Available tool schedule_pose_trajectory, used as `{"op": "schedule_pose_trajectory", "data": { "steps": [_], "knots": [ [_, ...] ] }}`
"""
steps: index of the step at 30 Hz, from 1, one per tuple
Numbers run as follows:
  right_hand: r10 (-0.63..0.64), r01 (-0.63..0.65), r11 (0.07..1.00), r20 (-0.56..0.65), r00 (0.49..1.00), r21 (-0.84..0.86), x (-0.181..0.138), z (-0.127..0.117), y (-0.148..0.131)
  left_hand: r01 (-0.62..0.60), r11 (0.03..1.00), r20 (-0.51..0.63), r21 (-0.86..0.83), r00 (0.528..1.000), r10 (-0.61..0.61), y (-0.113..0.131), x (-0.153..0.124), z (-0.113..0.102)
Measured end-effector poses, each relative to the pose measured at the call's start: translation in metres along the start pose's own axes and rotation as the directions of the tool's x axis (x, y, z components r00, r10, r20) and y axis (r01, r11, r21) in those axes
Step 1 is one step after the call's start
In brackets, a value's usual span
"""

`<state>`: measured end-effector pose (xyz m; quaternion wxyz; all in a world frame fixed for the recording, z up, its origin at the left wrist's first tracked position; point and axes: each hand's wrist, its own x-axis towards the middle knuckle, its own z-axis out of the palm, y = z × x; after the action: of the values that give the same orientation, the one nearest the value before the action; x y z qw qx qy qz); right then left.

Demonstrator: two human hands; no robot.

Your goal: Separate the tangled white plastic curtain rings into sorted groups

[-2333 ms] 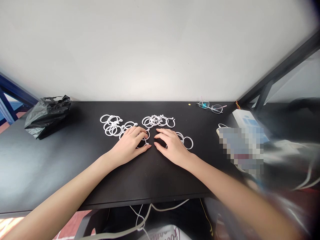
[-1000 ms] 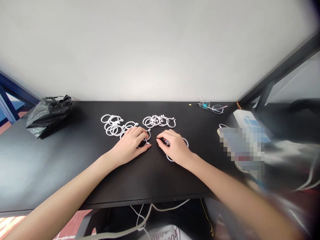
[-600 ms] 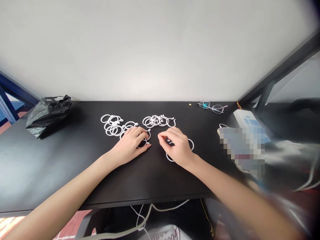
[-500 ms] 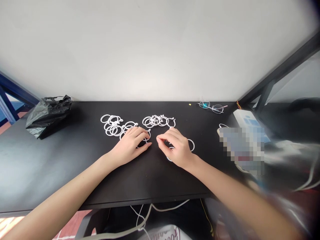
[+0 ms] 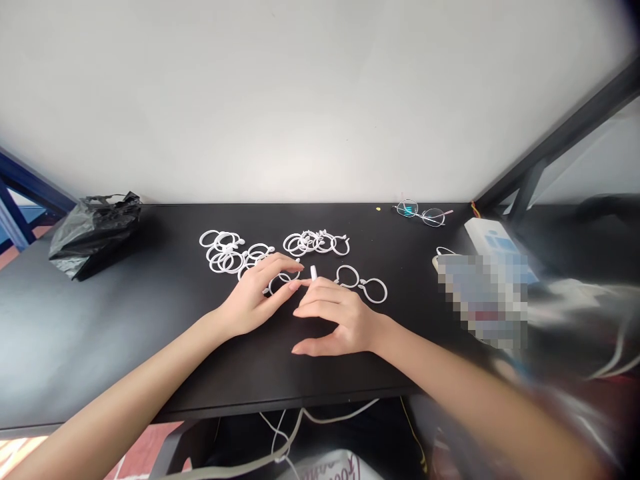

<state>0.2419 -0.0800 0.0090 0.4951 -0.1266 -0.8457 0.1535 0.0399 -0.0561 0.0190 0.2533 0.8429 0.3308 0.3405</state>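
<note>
White plastic rings with small clasp tabs, scattered over matte black desk top (image 5: 125,320), centre of frame. Left hand (image 5: 253,297) just left of centre, palm down, fingers loosely curled over one thin white plastic ring (image 5: 280,282); index and thumb tips touching it, ring lying flat on desk. Right hand (image 5: 337,319) just right of centre, turned on edge, fingers half curled, thumb out below; small white tab end (image 5: 314,272) sticking up above index finger, pinched at fingertips. Cannot tell whether tab belongs to ring under left hand. Fingertips of both hands nearly meeting.

Pair of loose white rings (image 5: 361,283) just right of right hand's fingertips, touching each other, flat on desk, free of hand. Cluster of overlapping white rings (image 5: 316,243) above hands, near. Second, larger heap of white rings (image 5: 227,251) upper left of left hand, nearest ring close to knuckles.

Crumpled black plastic bag (image 5: 93,230) at far left edge of desk, well apart. Thin metal-framed spectacles (image 5: 423,214) at upper right, by white wall (image 5: 300,100). White box with blue print (image 5: 493,239) at right edge, partly blurred. White cables (image 5: 285,433) hanging below desk front, bottom centre.
</note>
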Motion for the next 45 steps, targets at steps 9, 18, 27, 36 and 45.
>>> {"op": "schedule_pose_trajectory", "data": {
  "steps": [9, 18, 27, 36, 45],
  "knots": [
    [0.064, -0.070, 0.993, 0.070, 0.996, 0.097, -0.003, 0.003, -0.001, 0.004, 0.997, 0.061, -0.071, 0.998, 0.001, 0.004, 0.001, 0.001],
    [0.030, -0.029, 0.994, -0.012, 0.999, 0.107, 0.000, 0.005, -0.004, -0.044, 0.997, 0.067, -0.060, 0.997, 0.048, 0.003, 0.001, 0.000],
    [-0.004, 0.009, 0.997, -0.073, 0.997, 0.074, 0.000, 0.003, -0.002, 0.060, 0.990, 0.092, -0.124, 0.995, -0.049, 0.002, -0.001, 0.003],
    [0.121, -0.123, 0.988, -0.025, 0.992, -0.098, -0.002, 0.001, 0.004, 0.193, 0.888, 0.081, -0.416, 0.981, -0.175, 0.004, 0.001, 0.000],
    [0.238, -0.234, 0.967, 0.033, 0.971, -0.098, -0.005, 0.001, 0.006, 0.264, 0.724, 0.134, -0.637, 0.963, -0.233, 0.010, 0.004, -0.002]
  ]
}}
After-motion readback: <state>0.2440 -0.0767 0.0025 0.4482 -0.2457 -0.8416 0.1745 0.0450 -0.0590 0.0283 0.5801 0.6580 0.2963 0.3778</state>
